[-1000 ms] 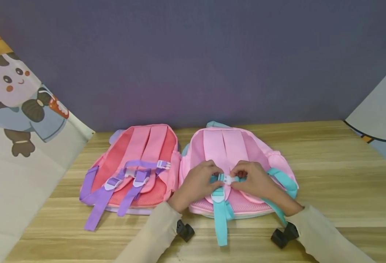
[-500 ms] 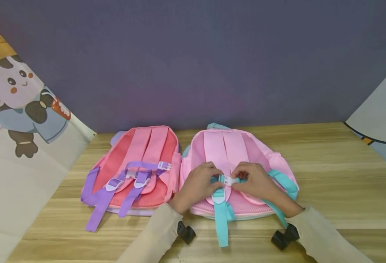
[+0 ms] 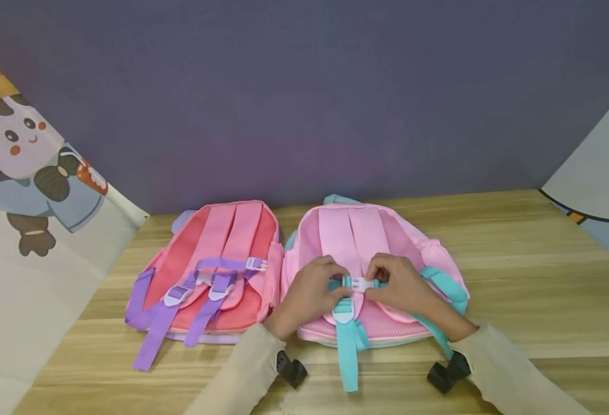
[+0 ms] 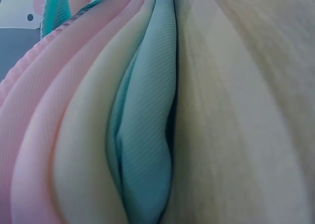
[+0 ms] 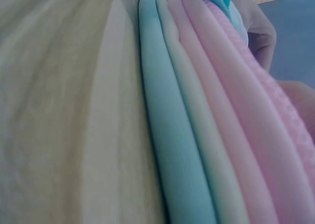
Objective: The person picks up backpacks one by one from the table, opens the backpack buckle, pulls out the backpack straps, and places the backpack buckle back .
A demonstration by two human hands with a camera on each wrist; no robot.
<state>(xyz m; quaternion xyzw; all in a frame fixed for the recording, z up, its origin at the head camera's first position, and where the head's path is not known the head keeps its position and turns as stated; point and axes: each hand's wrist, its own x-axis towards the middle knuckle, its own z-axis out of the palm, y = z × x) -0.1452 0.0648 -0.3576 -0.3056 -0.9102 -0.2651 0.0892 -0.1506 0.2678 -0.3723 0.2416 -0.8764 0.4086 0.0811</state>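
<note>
A light pink backpack [image 3: 330, 225] lies strap side up in the head view. Over its lower middle, a white buckle [image 3: 358, 284] on teal straps sits between both hands. My left hand [image 3: 312, 291] pinches the buckle's left end where it meets the teal webbing. My right hand [image 3: 400, 285] pinches its right end between thumb and fingers. The two buckle halves look joined or nearly so; how fully they are engaged I cannot tell. A teal strap end [image 3: 348, 357] hangs below. Both wrist views mostly show the backpack's side layers [image 4: 88, 145].
Against its left side lies a coral-pink backpack [image 3: 180, 248] with purple straps [image 3: 154, 334] and a white-pronged buckle [image 3: 256, 264] loose on top. Both bags rest on a wooden table [image 3: 533, 276]. Behind stands a dark wall [image 3: 304, 104]; a cartoon-printed panel [image 3: 86, 271] is at left.
The view has shifted slightly. Between the hands, the gap between the white buckle halves looks slightly narrower than half a second ago. Both hands keep their pinch.
</note>
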